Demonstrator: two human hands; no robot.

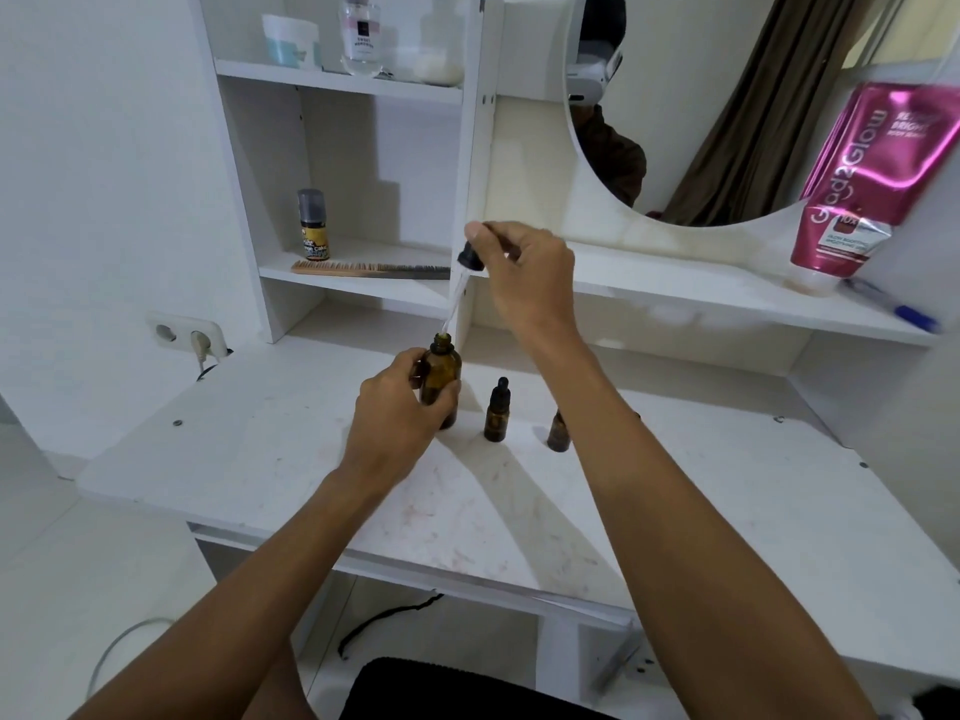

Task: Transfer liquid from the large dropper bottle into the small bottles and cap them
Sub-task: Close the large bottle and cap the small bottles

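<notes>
While the left hand (402, 402) grips the large bottle (441, 379), the right hand (524, 272) pinches its dropper (470, 257) above.

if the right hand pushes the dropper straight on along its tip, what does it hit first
The open mouth of the large bottle, which the left hand grips. The dropper tip looks just above it, though depth is unclear.
</notes>
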